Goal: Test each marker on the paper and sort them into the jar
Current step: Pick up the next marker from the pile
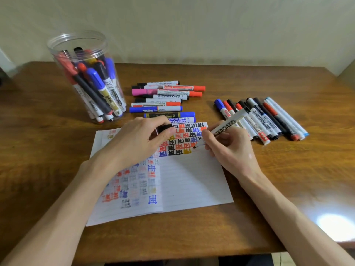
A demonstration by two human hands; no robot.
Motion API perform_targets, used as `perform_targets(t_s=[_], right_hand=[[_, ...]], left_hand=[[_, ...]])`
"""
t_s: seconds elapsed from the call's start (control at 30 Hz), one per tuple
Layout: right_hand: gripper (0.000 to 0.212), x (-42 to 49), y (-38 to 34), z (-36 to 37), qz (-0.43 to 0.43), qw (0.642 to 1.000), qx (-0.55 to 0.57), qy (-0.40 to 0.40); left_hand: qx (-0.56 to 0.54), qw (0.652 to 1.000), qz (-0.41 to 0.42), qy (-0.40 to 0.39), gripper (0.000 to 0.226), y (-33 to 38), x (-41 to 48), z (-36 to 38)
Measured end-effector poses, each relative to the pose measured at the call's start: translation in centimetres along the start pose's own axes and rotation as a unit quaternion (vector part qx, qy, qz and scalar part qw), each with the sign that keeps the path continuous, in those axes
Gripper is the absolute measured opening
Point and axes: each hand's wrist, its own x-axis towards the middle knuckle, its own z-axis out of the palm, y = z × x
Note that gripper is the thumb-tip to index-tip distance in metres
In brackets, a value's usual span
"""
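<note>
One clear plastic jar (80, 40) stands at the back left of the wooden counter (269, 179). It holds a bundle of capped markers in red, blue and black, leaning on each other and too overlapped to count.

Two loose groups of markers lie on the counter. The middle row (167, 96), just beyond the paper, has about ten markers lying crosswise: black, red, blue and one pink. The right-hand row (265, 120) has about nine or ten lying side by side on a slant: blue, red, black and one light blue.

One open lined notebook (192, 179) lies in front of the person. The upper part of its right page carries rows of test marks in black, red, blue and gold. The left page shows fainter marks.

There are two hands, both over the notebook's upper half. The left hand (134, 141) rests palm down on the page and pinches a black cap (164, 128) between thumb and fingers. The right hand (228, 148) grips one uncapped whiteboard marker (228, 124) like a pen. Its fingers are curled round the white barrel, which slants up and away to the right. The dark tip touches the paper at the end of the lowest row of marks.
</note>
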Motion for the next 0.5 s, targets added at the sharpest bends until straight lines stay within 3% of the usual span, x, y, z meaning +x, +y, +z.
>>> perform_targets(t_s=[0.33, 0.5], right_hand=[[0.014, 0.15, 0.51, 0.12, -0.021, 0.999, -0.048, 0.010], [0.017, 0.13, 0.34, 0.00, -0.007, 1.000, -0.011, 0.015]], left_hand=[[-0.006, 1.000, -0.004, 0.007, 0.033, -0.52, 0.32, 0.02], [-0.008, 1.000, -0.004, 0.010, 0.031, -0.58, 0.34, 0.03]])
